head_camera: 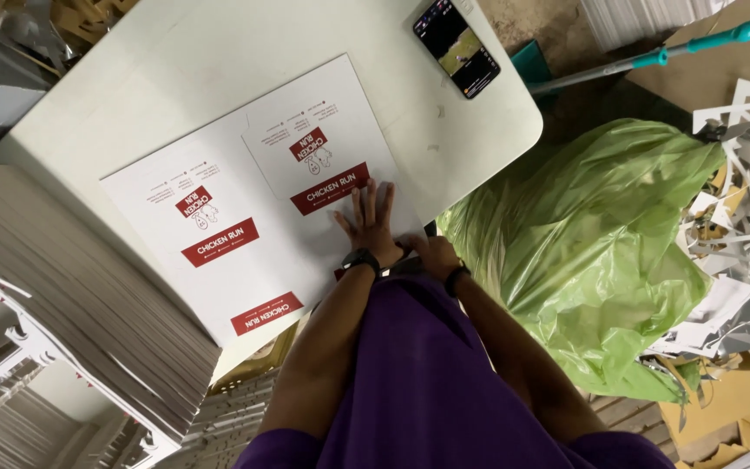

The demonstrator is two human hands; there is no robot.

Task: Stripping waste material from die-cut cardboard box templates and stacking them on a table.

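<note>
A large white cardboard sheet point(245, 217) with red printed panels lies flat on a white table point(175, 61). My left hand point(371, 217) presses flat on the sheet's near right corner with its fingers spread; a dark watch is on that wrist. Just to its right, my right hand point(431, 252) is curled at the sheet's edge where it meets the table's rim, and appears to pinch that edge. A dark band circles the right wrist. My purple shirt hides what is below the hands.
A phone point(456, 36) with a lit screen lies at the table's far corner. A tall stack of cardboard sheets point(62, 287) stands on the left. A green plastic bag point(583, 243), white cardboard scraps point(740, 200) and a teal-handled pole point(653, 56) are on the right.
</note>
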